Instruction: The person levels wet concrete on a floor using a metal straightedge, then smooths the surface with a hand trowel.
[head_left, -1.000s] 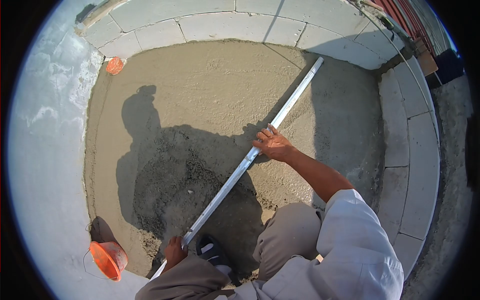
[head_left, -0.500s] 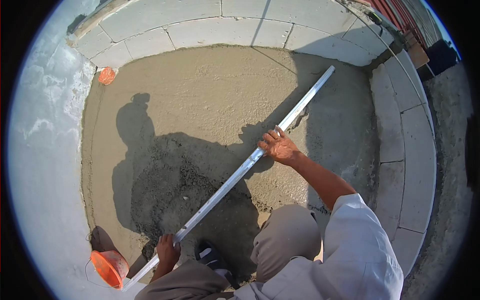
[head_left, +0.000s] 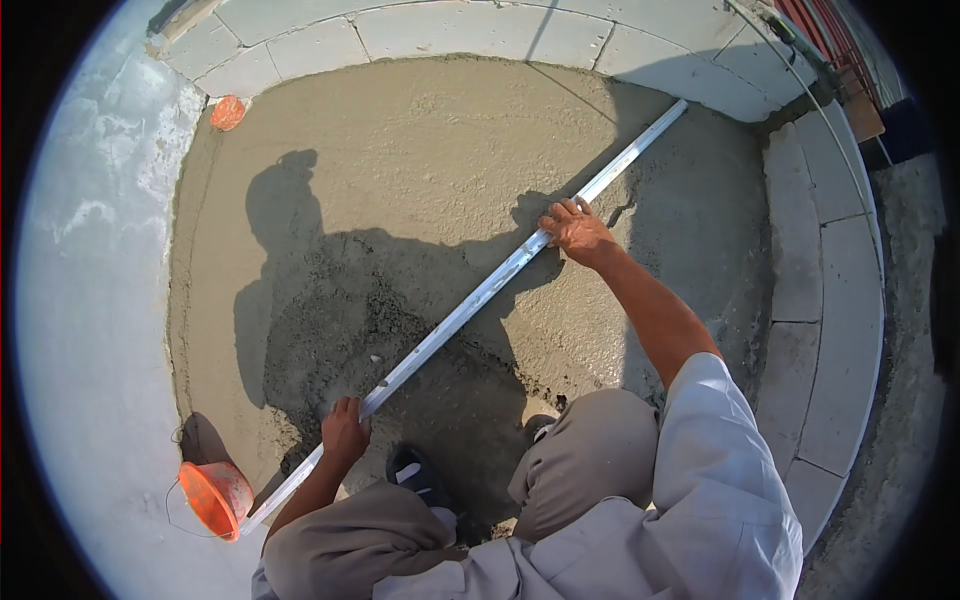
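A long metal screed bar (head_left: 470,306) lies diagonally over wet mortar (head_left: 430,140), from the lower left up to the right. My right hand (head_left: 578,232) grips it above its middle, fingers curled over the far edge. Lower down, my left hand (head_left: 345,430) is wrapped round the bar near its lower end. That end reaches an orange bucket (head_left: 217,500), which lies tipped on its side. Below the bar the mortar is rough and dark, with my shadow across it.
White block walls (head_left: 480,36) enclose the far side, and more blocks (head_left: 845,340) the right. A smooth grey wall (head_left: 90,300) stands at left. An orange round object (head_left: 228,113) sits in the far left corner. My sandalled foot (head_left: 418,472) rests on the mortar.
The view has shifted, so the floor and walls sit higher in the picture. Both hands keep hold of the bar. My second foot now shows beside the knee.
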